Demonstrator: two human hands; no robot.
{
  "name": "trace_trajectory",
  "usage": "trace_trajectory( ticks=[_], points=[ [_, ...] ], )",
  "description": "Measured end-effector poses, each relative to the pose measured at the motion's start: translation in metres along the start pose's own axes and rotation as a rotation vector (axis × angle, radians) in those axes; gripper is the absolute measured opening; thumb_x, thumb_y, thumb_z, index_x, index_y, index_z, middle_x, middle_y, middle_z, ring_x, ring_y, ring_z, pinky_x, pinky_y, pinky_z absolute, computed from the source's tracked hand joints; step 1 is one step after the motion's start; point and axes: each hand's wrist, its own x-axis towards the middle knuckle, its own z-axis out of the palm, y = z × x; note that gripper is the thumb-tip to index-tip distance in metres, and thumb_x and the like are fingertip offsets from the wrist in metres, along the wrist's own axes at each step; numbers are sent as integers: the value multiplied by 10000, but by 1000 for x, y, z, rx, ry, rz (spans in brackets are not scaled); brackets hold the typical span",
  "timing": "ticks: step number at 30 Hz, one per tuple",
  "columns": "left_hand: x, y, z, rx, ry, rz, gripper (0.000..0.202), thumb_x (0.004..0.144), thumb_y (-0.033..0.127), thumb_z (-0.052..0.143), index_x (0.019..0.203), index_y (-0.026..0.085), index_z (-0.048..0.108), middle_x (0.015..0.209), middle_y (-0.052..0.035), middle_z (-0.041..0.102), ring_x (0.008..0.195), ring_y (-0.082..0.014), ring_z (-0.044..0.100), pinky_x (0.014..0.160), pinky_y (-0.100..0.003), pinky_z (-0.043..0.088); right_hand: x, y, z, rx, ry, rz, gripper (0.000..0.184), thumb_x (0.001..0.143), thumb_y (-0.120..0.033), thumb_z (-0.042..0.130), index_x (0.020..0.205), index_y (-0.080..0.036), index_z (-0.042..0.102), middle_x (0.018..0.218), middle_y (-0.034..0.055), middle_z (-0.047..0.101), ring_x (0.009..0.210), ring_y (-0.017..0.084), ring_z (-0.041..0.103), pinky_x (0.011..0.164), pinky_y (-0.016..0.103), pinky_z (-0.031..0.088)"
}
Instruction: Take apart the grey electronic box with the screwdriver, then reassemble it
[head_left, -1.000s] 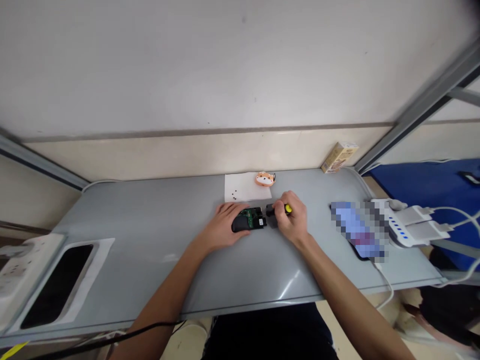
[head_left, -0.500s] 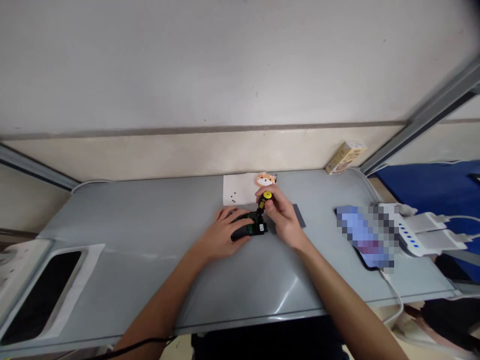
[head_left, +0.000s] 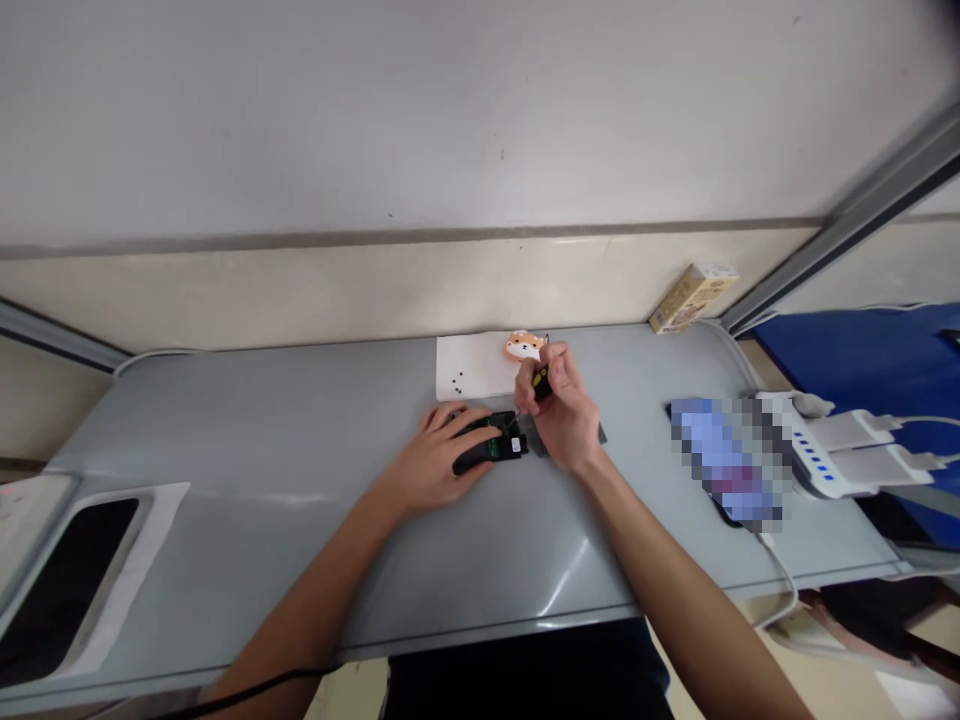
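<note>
My left hand (head_left: 427, 465) lies over an opened black device (head_left: 480, 458), which looks like a computer mouse with a green circuit board showing, and its fingers hold it against the desk. In my right hand (head_left: 568, 420) is a black and yellow screwdriver (head_left: 541, 380), gripped by the handle and tilted. Its thin shaft points down-left at the device's right part; whether the tip touches anything is too small to tell. Several tiny dark screws (head_left: 458, 383) lie on a white sheet (head_left: 476, 355) behind the hands. A dog-face item (head_left: 523, 345) sits on that sheet's right side.
A dark grey flat piece (head_left: 602, 435) shows partly from beneath my right hand. To the right are a phone (head_left: 724, 470), a white charging hub (head_left: 825, 455) with cables, and a small yellowish box (head_left: 691, 300) by the wall. Another phone (head_left: 75, 580) lies on paper at the left.
My right hand has tipped the screwdriver over to the right, its handle leaning away from the device. My left hand stays on the device. The whole view has shifted slightly.
</note>
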Motion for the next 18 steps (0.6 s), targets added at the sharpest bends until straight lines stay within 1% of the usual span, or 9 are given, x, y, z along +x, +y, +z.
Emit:
trace_trajectory(
  ticks=[1, 3, 5, 9, 11, 13, 16, 18],
  points=[
    [0, 0, 0, 1, 8, 5, 386, 984, 351, 632, 1370, 346, 632, 1479, -34, 569, 1382, -317, 415, 1168, -529, 351, 1, -1, -1, 8, 2, 7, 238, 1001, -480, 522, 924, -280, 418, 759, -18, 482, 588, 149, 410, 593, 315, 363],
    [0, 0, 0, 4, 17, 15, 378, 986, 341, 632, 1365, 342, 635, 1473, -37, 575, 1372, -314, 425, 1156, -530, 365, 2, -4, -5, 29, 8, 17, 209, 1007, -451, 525, 926, -262, 483, 865, 8, 526, 651, 148, 492, 644, 322, 400],
    [0, -1, 1, 5, 25, 26, 378, 983, 327, 639, 1361, 336, 634, 1471, -37, 579, 1366, -310, 436, 1145, -531, 375, 4, -5, -8, 65, -10, 31, 218, 1019, -439, 506, 923, -246, 540, 877, 21, 530, 698, 154, 525, 675, 320, 412],
    [0, -2, 2, 1, 35, 39, 388, 963, 312, 669, 1349, 318, 634, 1476, -37, 584, 1364, -305, 445, 1139, -532, 380, 5, -3, -5, 155, -38, 56, 318, 1039, -494, 445, 913, -236, 582, 786, 18, 495, 695, 158, 476, 690, 313, 405],
    [0, -2, 2, -3, 40, 34, 383, 965, 315, 667, 1346, 315, 634, 1474, -35, 587, 1363, -302, 447, 1141, -529, 379, 4, -1, 0, 142, -12, 37, 366, 1028, -574, 431, 935, -251, 575, 752, 4, 466, 659, 155, 430, 668, 311, 393],
    [0, -1, 1, -6, 42, 31, 375, 964, 318, 669, 1337, 312, 639, 1470, -35, 591, 1361, -303, 448, 1144, -529, 376, 4, 1, 3, 99, 17, 15, 362, 1000, -626, 469, 955, -274, 540, 717, -17, 444, 620, 151, 389, 631, 302, 369],
    [1, 0, 1, -6, 34, 31, 364, 956, 321, 677, 1318, 306, 646, 1462, -30, 597, 1354, -303, 452, 1146, -526, 369, 3, 2, 3, 68, 18, 0, 294, 991, -570, 548, 940, -286, 488, 658, -48, 426, 568, 137, 344, 578, 282, 315],
    [1, 0, 1, -7, 33, 29, 360, 955, 325, 677, 1313, 303, 646, 1466, -30, 594, 1351, -302, 454, 1142, -524, 370, 3, 1, 0, 58, 18, -13, 269, 1000, -522, 560, 918, -275, 491, 676, -41, 471, 581, 133, 388, 587, 281, 335]
  ],
)
